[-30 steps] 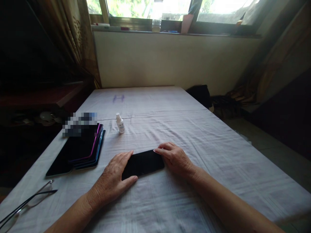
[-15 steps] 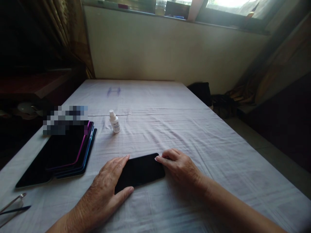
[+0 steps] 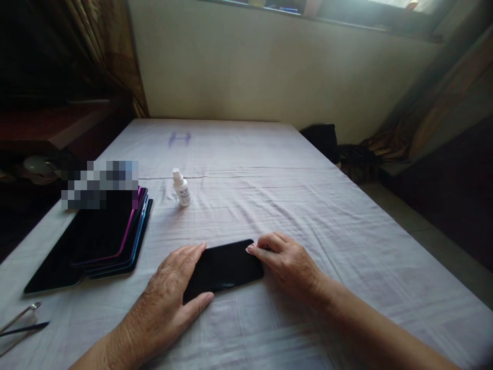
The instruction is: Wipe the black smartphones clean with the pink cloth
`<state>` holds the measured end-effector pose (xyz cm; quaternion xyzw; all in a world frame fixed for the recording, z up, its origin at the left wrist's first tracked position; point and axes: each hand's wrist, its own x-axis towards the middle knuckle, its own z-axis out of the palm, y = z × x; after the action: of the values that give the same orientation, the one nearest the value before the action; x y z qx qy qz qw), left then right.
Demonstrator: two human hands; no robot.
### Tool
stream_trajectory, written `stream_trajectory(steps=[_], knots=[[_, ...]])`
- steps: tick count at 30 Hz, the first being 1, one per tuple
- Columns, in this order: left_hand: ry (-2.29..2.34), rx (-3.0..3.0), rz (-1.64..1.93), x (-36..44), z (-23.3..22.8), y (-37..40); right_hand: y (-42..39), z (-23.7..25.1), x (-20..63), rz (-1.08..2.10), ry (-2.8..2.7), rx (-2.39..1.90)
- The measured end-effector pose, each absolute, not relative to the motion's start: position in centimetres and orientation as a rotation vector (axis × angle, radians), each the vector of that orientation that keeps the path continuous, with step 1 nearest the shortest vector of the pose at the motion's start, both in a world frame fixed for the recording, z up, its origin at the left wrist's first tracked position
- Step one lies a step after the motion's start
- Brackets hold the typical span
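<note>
A black smartphone lies screen up on the white cloth, tilted slightly up to the right. My left hand grips its left end, fingers along the far edge and thumb along the near edge. At the far right corner of the phone, my right hand is closed in a pinch. A small white scrap shows at its fingertips against the phone; I cannot tell whether it is cloth or cotton. Beyond the phone, to the left, stands a small white capped bottle with a printed label.
On the left lies a stack of dark phones or tablets, partly covered by a pixelated patch. Eyeglasses rest at the near left edge of the cloth-covered table. A wall and a curtain stand behind.
The camera view has tipped down slightly. Both hands stay at about the same places on the phone, and a little more of the white scrap shows at the right fingertips.
</note>
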<state>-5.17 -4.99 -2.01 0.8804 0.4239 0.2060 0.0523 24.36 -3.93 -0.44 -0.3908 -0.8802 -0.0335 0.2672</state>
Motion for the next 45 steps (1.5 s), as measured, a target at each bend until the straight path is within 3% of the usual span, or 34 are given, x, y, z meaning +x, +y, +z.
stream_trajectory(steps=[34,45], knots=[[1.289,2.61,0.62,-4.9,-1.7,-4.9,-1.8,-0.4,22.5,-0.136,-2.448,-1.036],[1.27,2.631,0.626,-5.0,-1.6,-4.9,-6.3,0.4,23.8,0.194,-2.357,-0.986]])
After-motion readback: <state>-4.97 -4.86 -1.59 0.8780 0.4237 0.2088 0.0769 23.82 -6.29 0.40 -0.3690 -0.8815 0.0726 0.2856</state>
